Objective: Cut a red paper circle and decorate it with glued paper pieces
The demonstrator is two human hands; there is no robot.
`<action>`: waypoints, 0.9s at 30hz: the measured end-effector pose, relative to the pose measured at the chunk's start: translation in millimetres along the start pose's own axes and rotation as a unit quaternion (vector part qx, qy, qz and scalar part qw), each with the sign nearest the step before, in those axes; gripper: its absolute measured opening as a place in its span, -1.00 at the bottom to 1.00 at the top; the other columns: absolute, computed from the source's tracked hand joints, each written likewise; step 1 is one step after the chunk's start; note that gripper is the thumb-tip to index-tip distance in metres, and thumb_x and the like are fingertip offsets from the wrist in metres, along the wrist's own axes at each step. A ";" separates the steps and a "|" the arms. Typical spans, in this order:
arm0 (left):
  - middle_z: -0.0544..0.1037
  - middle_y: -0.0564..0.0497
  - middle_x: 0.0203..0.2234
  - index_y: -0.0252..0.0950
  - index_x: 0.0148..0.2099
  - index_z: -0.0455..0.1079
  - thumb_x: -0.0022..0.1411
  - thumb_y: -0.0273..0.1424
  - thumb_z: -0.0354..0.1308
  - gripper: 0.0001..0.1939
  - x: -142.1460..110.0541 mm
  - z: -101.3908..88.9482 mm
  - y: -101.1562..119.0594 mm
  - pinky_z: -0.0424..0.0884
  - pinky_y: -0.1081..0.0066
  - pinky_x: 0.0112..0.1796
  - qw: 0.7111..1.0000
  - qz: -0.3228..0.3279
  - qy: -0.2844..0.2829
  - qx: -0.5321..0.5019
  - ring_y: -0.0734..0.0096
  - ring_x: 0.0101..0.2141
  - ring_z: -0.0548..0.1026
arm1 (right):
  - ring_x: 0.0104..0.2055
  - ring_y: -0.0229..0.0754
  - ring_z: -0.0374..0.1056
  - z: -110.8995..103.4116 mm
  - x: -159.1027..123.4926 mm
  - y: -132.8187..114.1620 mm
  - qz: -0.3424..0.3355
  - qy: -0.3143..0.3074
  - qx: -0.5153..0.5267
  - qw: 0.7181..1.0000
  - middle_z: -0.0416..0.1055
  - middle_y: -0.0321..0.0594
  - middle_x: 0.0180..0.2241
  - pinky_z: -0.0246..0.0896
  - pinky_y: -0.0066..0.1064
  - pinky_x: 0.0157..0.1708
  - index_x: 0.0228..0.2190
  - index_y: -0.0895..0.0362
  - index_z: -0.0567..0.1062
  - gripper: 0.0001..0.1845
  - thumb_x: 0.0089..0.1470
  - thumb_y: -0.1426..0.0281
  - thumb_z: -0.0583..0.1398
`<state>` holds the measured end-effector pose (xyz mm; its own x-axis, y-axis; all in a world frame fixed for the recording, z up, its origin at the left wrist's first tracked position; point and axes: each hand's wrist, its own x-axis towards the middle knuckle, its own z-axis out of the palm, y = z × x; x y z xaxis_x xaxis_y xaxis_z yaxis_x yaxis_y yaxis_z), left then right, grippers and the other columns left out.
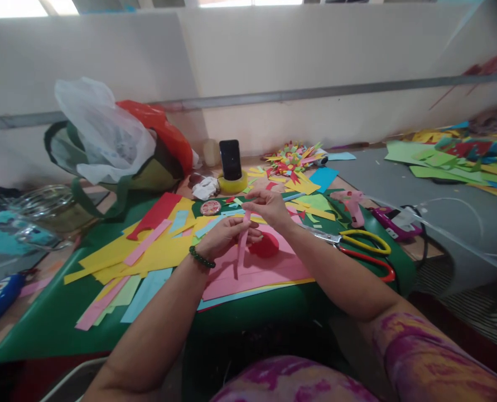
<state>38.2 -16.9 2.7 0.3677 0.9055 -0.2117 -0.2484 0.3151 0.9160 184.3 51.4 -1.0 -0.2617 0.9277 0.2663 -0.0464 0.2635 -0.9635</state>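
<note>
A narrow pink paper strip (242, 248) hangs down between my two hands, above a larger pink sheet (227, 283). My left hand (227, 234), with a green bead bracelet (201, 257) at its wrist, pinches the strip near its upper part. My right hand (269, 207) has its thumb and fingers closed on the strip's top end. Beneath my hands a red round piece (265, 245) rests on the pink sheet, partly covered by my left fingers. Large scissors (340, 239) with one yellow and one red handle lie beside my right forearm.
Yellow sheets (160, 254) and cut strips spread at left on the green cover (56, 321). Behind stand a phone (230, 159) on a yellow tape roll (233, 183) and a full bag (148, 173). A pink glue gun (352, 205) sits at right, near a colourful paper pile (292, 161).
</note>
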 end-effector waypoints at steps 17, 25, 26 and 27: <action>0.58 -0.09 -0.53 -0.43 -0.33 0.44 0.31 -0.38 0.14 -0.78 6.4 4.3 -5.7 0.38 0.55 -0.51 0.999 -0.015 0.026 -0.040 0.50 -0.57 0.51 | -0.38 -0.14 0.47 0.7 4.4 10.4 0.019 0.029 -0.026 0.999 0.48 -0.30 -0.57 0.35 -0.34 -0.31 -0.38 0.14 0.49 -0.60 -0.28 0.21 0.40; 0.60 -0.13 -0.52 -0.44 -0.33 0.46 0.38 -0.50 -0.03 -0.71 3.9 7.6 -0.9 0.42 0.55 -0.49 0.997 -0.042 0.036 -0.057 0.52 -0.58 0.52 | -0.49 -0.24 0.41 0.2 5.8 11.1 0.058 0.029 0.027 0.998 0.38 -0.41 -0.66 0.36 -0.38 -0.37 -0.41 0.14 0.48 -0.57 -0.34 0.19 0.42; 0.60 -0.13 -0.52 -0.44 -0.33 0.46 0.38 -0.50 -0.04 -0.70 3.4 7.2 -0.8 0.42 0.56 -0.49 0.997 -0.039 0.030 -0.054 0.52 -0.58 0.52 | -0.51 -0.25 0.39 0.0 5.9 10.5 0.063 0.026 0.044 0.997 0.38 -0.42 -0.66 0.36 -0.38 -0.38 -0.42 0.13 0.47 -0.56 -0.36 0.19 0.43; 0.60 -0.12 -0.52 -0.44 -0.33 0.47 0.39 -0.50 -0.03 -0.70 3.0 6.6 -0.8 0.42 0.57 -0.49 0.998 -0.034 0.025 -0.047 0.52 -0.57 0.52 | -0.53 -0.27 0.37 -0.5 6.1 10.1 0.068 0.022 0.058 0.996 0.37 -0.43 -0.67 0.35 -0.39 -0.39 -0.42 0.13 0.47 -0.55 -0.38 0.19 0.43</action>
<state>45.5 -16.3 3.6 0.3425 0.8932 -0.2914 -0.3086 0.3999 0.8631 182.7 59.9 -9.1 -0.2299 0.9644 0.1308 -0.1247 0.1041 -0.9867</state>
